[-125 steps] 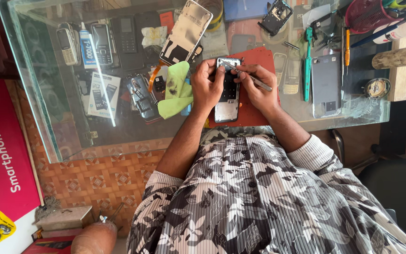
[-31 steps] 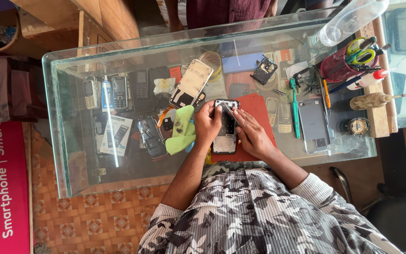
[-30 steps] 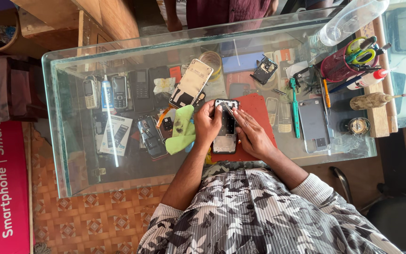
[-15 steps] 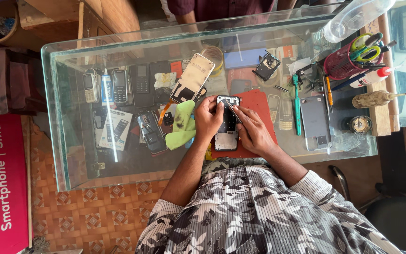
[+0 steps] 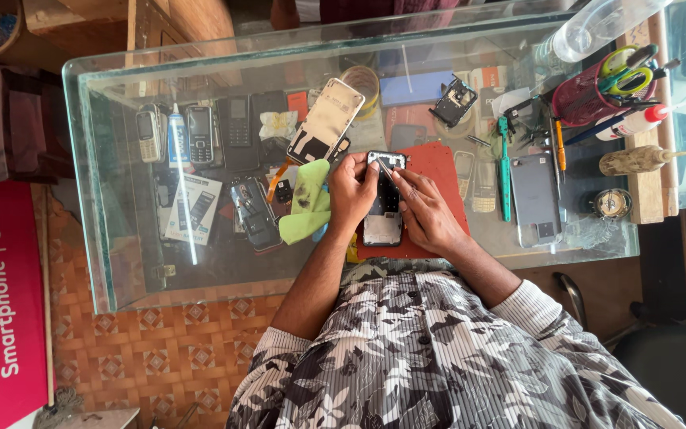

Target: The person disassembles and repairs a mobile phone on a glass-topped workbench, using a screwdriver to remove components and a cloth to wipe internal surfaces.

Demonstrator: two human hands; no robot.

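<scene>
An opened smartphone [image 5: 383, 213] with its back off lies on a red mat [image 5: 441, 169] on the glass counter. My left hand [image 5: 351, 189] grips the phone's left edge near its top. My right hand [image 5: 425, 210] rests over the phone's right side and holds a thin metal tool [image 5: 386, 168], its tip at the phone's upper end. A yellow-green cloth [image 5: 306, 200] lies just left of my left hand.
A removed phone back panel [image 5: 325, 121] lies beyond the cloth. To the right are a teal toothbrush [image 5: 504, 168], a grey phone [image 5: 535, 199] and a red tool holder [image 5: 584, 94]. Old handsets [image 5: 200, 135] sit under the glass at left. Another person stands across the counter.
The camera view shifted and tilted a little. Both hands stay on the opened phone, with the tool still worked at its upper end.
</scene>
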